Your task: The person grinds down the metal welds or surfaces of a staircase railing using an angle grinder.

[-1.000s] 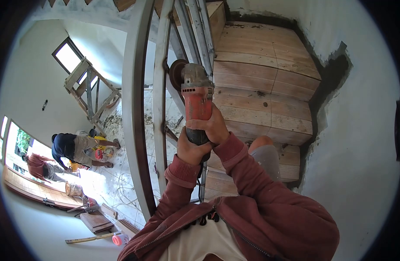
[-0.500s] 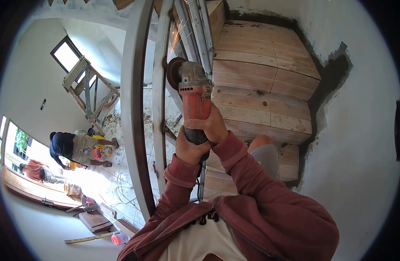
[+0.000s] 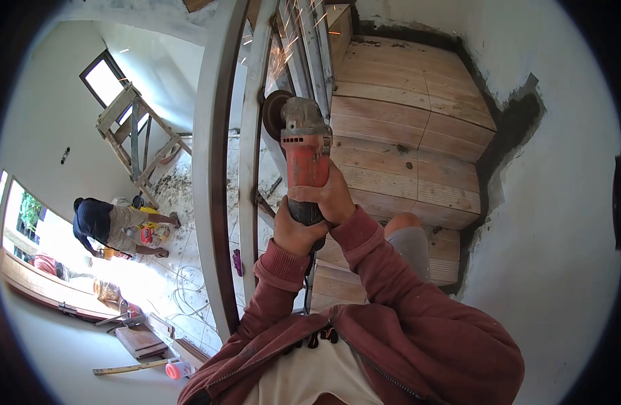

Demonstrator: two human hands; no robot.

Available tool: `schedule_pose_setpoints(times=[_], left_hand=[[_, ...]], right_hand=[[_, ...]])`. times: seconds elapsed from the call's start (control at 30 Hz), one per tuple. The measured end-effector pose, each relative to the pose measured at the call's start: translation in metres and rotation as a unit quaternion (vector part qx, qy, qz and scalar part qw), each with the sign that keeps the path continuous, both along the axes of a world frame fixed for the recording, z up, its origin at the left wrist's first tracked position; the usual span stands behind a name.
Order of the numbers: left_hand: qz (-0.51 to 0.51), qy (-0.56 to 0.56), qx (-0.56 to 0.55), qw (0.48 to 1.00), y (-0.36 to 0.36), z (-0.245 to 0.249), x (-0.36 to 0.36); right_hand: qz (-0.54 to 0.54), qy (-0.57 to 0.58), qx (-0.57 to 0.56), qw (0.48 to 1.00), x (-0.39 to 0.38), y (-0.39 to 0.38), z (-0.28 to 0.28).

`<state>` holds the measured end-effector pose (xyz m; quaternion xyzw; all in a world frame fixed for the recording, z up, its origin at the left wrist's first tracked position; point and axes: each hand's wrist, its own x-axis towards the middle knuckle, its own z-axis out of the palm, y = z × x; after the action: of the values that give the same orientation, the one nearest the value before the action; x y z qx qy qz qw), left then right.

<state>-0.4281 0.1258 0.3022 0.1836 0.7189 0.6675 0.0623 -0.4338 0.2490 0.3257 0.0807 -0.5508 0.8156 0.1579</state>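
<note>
A red angle grinder (image 3: 306, 162) with a grey metal head is held in both hands in front of my chest. My left hand (image 3: 293, 229) is wrapped round the dark lower end of its body. Above it and to the right, my right hand (image 3: 334, 197) grips the body just below the red housing. The round disc (image 3: 276, 113) at the tool's left side is against or very close to a grey metal bar (image 3: 251, 148) of the railing; the exact contact is unclear. Orange sparks (image 3: 280, 57) fly upward beyond the disc among the bars.
Tiled stairs (image 3: 384, 158) rise on the right beside a wall with wet cement (image 3: 516, 128). A thick metal rail (image 3: 212, 155) runs left of the tool. Further left are a wooden trestle (image 3: 131, 128), a bent-over person (image 3: 108, 223), another person partly visible, and boards (image 3: 141, 341).
The sparks have spread wider. Both hands still hold the grinder, which has shifted slightly right in view. The person at the far left in red is now mostly hidden.
</note>
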Motion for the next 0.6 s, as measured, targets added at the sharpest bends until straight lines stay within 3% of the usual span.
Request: schedule_pose_setpoints(times=[0.6], left_hand=[[-0.002,0.000,-0.003,1.000,-0.003,-0.012,-0.006]], right_hand=[[-0.008,-0.010,0.012,1.000,-0.005,0.000,-0.011]])
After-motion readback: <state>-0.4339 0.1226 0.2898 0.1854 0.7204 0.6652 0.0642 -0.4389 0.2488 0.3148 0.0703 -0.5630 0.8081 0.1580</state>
